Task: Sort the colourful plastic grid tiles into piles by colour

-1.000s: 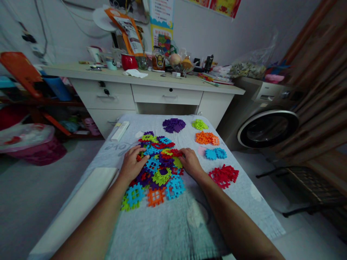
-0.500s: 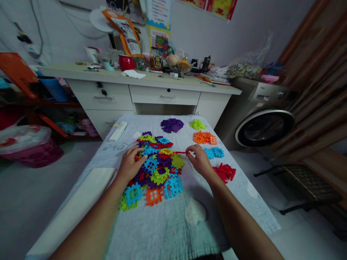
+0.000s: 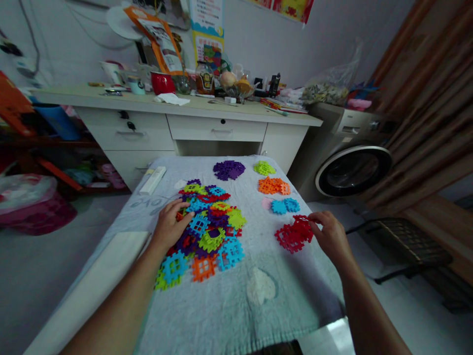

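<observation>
A mixed heap of interlocking plastic building pieces [image 3: 212, 236], in blue, green, purple, orange and red, lies left of the middle of the cloth-covered table. At its left edge rests my left hand [image 3: 170, 224], fingers spread and touching the pieces. My right hand [image 3: 330, 239] is over at the right side, thumb and fingers pinched on a red building piece [image 3: 303, 219]. That piece is at the red pile [image 3: 290, 239], partly overlapping it in view. Behind are single-colour piles: blue pieces [image 3: 284, 205], orange pieces [image 3: 272, 186], green pieces [image 3: 264, 168] and purple pieces [image 3: 229, 170].
A white box-like strip [image 3: 152, 181] lies on the table's far left. The table [image 3: 221, 315] has a grey-green cloth over it. Beyond stands a white desk [image 3: 218, 127] crowded with items; a washing machine [image 3: 351, 158] and a low stool [image 3: 414, 241] are to the right.
My right hand has carried a red piece from beside the mixed heap rightward to the red pile. My left hand stays on the heap's left edge. The view has shifted slightly.
</observation>
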A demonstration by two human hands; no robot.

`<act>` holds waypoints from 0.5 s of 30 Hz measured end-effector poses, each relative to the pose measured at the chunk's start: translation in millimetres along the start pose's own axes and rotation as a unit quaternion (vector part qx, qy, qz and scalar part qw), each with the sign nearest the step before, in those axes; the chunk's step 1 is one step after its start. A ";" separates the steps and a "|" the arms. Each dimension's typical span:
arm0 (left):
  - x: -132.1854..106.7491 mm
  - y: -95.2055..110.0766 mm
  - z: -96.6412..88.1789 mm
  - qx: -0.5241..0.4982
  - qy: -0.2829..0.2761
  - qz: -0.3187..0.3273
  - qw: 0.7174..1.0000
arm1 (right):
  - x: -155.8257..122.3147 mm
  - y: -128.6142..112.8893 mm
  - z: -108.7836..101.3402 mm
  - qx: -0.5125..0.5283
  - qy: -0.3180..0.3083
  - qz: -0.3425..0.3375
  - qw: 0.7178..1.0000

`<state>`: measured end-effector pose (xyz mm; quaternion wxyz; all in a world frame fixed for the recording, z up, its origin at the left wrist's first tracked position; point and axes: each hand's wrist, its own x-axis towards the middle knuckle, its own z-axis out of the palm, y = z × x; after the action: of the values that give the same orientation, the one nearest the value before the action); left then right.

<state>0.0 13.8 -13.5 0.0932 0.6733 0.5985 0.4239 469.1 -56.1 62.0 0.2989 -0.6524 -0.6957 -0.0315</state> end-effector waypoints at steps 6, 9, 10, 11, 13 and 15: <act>0.1 -2.3 0.0 -0.002 -0.005 -0.004 1.000 | -23.0 5.1 5.6 -0.044 -0.027 -0.005 0.999; 0.2 -1.2 -0.2 -0.001 -0.006 -0.007 1.000 | -29.9 1.3 7.1 -0.050 -0.065 -0.012 0.997; 0.3 -0.6 -0.4 -0.002 -0.006 -0.007 1.000 | -31.7 0.4 6.9 -0.052 -0.075 -0.013 0.996; 0.3 0.0 -0.5 -0.003 -0.005 -0.007 1.000 | -33.2 -0.2 6.4 -0.054 -0.083 -0.014 0.995; 0.4 1.2 -0.9 -0.004 -0.005 -0.006 1.000 | -35.2 -0.6 4.8 -0.059 -0.090 -0.016 0.994; 0.4 2.0 -1.2 -0.002 -0.005 -0.007 1.000 | -35.1 -1.0 2.9 -0.059 -0.093 -0.018 0.994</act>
<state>0.6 13.1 -11.2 0.1008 0.6710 0.6017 0.4213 466.0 -86.2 44.0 0.1935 -0.6562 -0.7292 -0.0171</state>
